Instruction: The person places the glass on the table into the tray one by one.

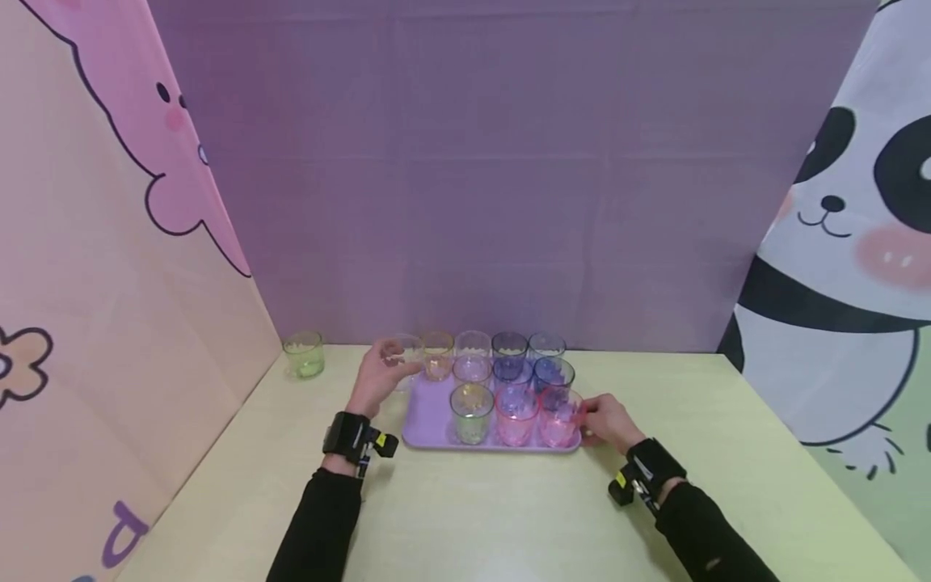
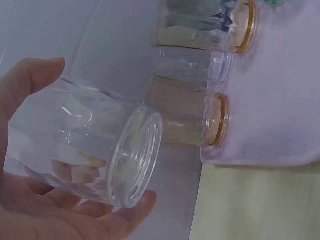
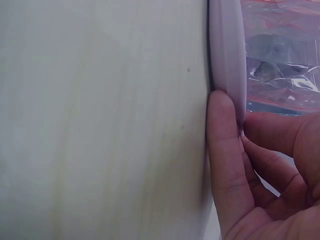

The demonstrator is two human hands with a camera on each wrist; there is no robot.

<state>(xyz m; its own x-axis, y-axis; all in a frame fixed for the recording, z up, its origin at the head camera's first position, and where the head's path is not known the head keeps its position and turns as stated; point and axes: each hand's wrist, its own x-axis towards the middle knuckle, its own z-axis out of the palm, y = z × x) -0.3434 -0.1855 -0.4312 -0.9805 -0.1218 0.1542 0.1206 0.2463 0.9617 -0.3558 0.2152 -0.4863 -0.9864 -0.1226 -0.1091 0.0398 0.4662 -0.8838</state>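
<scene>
My left hand [image 1: 380, 373] holds a clear glass [image 2: 85, 130] at the tray's back left corner. In the left wrist view the thumb lies on one side of it and the fingers on the other, beside an amber glass [image 2: 187, 112]. My right hand [image 1: 609, 422] pinches the rim of the lilac tray [image 1: 427, 414] at its right front edge, close to a pink glass [image 1: 560, 420]. The right wrist view shows one finger along the outside of the tray rim [image 3: 230, 60] and the thumb against the inner side.
Several glasses stand in rows on the tray, among them a second pink glass [image 1: 517, 419], a greenish glass [image 1: 472, 415] and a blue glass [image 1: 554, 374]. A green glass [image 1: 304, 356] stands apart at the table's back left corner. A purple backdrop [image 1: 502, 178] rises behind.
</scene>
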